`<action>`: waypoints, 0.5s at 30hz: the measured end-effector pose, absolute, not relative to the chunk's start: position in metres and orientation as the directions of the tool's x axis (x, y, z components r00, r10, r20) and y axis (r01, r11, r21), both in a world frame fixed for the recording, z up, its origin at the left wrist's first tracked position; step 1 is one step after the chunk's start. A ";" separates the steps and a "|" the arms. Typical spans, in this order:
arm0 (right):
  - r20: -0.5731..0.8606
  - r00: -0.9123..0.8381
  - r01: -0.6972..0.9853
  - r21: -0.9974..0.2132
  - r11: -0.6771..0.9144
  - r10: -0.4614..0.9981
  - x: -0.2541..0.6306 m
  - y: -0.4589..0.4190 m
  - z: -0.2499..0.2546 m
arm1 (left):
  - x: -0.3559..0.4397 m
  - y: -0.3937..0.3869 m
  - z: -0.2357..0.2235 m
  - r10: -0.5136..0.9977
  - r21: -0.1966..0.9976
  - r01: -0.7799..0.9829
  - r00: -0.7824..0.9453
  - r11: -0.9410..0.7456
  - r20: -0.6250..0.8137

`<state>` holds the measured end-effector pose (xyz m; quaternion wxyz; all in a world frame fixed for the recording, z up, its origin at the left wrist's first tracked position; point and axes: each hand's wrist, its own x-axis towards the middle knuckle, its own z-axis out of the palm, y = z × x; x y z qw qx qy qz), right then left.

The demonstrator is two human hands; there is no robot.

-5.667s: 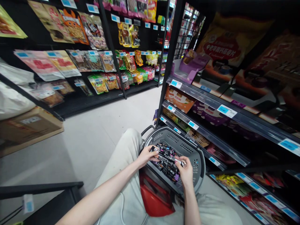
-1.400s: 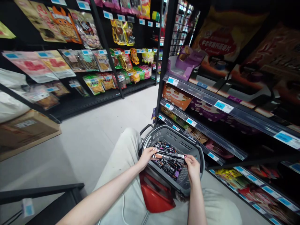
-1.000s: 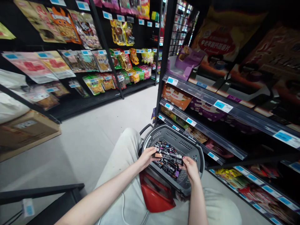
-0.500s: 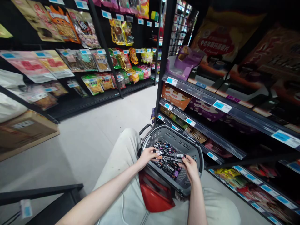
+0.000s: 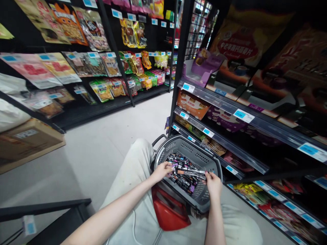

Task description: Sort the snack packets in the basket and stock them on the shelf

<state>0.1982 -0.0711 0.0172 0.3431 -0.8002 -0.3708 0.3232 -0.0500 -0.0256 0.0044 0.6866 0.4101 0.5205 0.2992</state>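
Both hands are over a grey shopping basket [image 5: 190, 147] standing between my legs. A few slim, dark stick packets [image 5: 191, 172] stretch from one hand to the other. My left hand [image 5: 162, 171] pinches their left ends, where a purple patch shows at the fingertips. At the right ends, my right hand [image 5: 213, 184] grips with thumb and fingers. Below them, a heap of similar loose stick packets [image 5: 182, 183], mostly black with bits of purple and white, covers the basket's bottom. Exactly how many packets I hold cannot be made out.
A shelf unit [image 5: 222, 143] with boxes and price tags rises close on the right. A red part [image 5: 168, 211] sits below the basket's near side. Across the floor [image 5: 102, 149] stand racks of snack bags [image 5: 102, 90]. A cardboard box [image 5: 30, 143] lies at left.
My right hand has shifted slightly right and down, and the held packets' right ends have come with it. The left hand has barely moved; a purple patch now shows at its fingertips.
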 end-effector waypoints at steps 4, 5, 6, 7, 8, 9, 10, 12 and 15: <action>-0.195 0.614 0.638 -0.448 -0.626 0.765 0.209 -0.078 0.006 | -0.052 -0.030 -0.001 0.844 0.912 0.224 0.352 0.343 -0.404; -0.204 0.617 0.654 -0.404 -0.639 0.760 0.209 -0.080 0.004 | -0.052 -0.032 0.001 0.843 0.918 0.279 0.385 0.282 -0.376; -0.216 0.618 0.659 -0.382 -0.648 0.756 0.207 -0.080 0.002 | -0.051 -0.034 0.004 0.842 0.920 0.329 0.415 0.213 -0.343; -0.228 0.616 0.657 -0.380 -0.651 0.754 0.204 -0.081 0.001 | -0.051 -0.036 0.008 0.842 0.916 0.376 0.442 0.140 -0.310; -0.237 0.612 0.654 -0.385 -0.651 0.755 0.202 -0.080 0.000 | -0.051 -0.038 0.013 0.845 0.910 0.410 0.464 0.063 -0.268; -0.248 0.608 0.651 -0.388 -0.652 0.754 0.199 -0.080 0.000 | -0.050 -0.041 0.016 0.840 0.898 0.439 0.489 -0.003 -0.236; -0.258 0.607 0.644 -0.393 -0.656 0.751 0.197 -0.079 0.000 | -0.050 -0.042 0.019 0.828 0.880 0.472 0.512 -0.049 -0.228; -0.280 0.618 0.617 -0.406 -0.675 0.734 0.195 -0.078 -0.001 | -0.050 -0.043 0.019 0.809 0.850 0.517 0.541 -0.102 -0.231; -0.293 0.665 0.571 -0.394 -0.720 0.687 0.199 -0.079 -0.008 | -0.047 -0.040 0.012 0.791 0.800 0.581 0.555 -0.146 -0.258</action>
